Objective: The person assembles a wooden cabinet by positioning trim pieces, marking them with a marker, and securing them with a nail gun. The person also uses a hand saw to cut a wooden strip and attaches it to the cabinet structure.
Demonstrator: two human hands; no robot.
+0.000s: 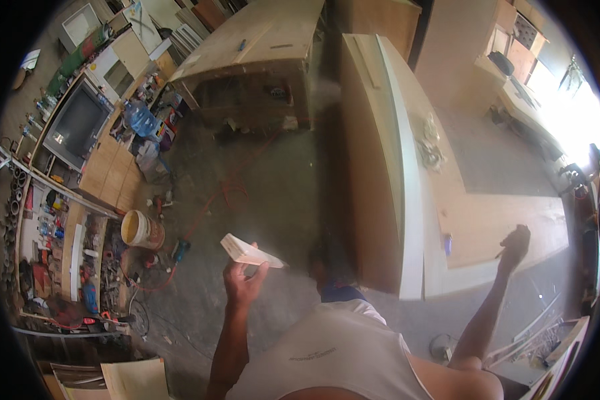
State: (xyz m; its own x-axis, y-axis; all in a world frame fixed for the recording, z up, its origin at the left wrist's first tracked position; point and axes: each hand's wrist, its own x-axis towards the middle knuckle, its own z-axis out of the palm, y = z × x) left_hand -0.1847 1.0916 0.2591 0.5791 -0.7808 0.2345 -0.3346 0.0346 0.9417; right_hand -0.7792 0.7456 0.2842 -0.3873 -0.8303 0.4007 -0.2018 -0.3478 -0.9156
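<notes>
The left hand (245,281) pinches a wood block (241,250) between thumb and fingers; the block sits just above the hand, its thin end pointing right, toward the body's midline. The right hand (516,244), well apart from the block, is over or beside the near end of the board (507,220); whether it touches the wood I cannot tell. Its fingers look curled, but blur hides whether they grip anything; something thin juts out at their left side.

Left of the right hand, a small purple thing (448,245) is on the board; farther up from that hand lies a pale bundle (431,145). Between the hands stands a long pale panel (380,167). To the left of the left hand is a bucket (155,233), with an orange cord (210,200) on the floor between them. Beyond the left hand, well away, stands a large wooden cabinet (253,50).
</notes>
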